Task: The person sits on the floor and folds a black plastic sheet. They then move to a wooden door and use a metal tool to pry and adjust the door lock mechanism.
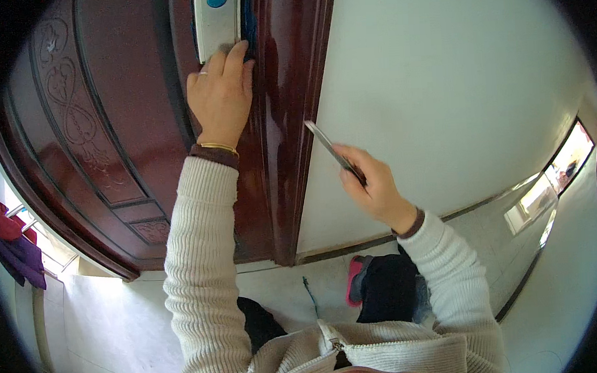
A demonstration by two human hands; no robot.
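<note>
A white lock case (218,26) with a blue round part near its top sits on the edge of a dark red wooden door (131,94). My left hand (221,96) is at the lower end of this case, its bent fingers closed on the case's lower right edge; the fingertips are partly hidden. To the right, in front of the pale wall, my right hand (373,186) is closed around a slim, flat tool (330,145) with a light, blade-like end and a dark handle. The tool points up and left toward the door frame (285,120), apart from the lock case.
A plain pale wall (427,81) fills the right side beyond the frame. Below lies a light tiled floor (118,328), with a thin green strand (310,296) on it near my feet. Red and purple cloth (18,255) hangs at the far left.
</note>
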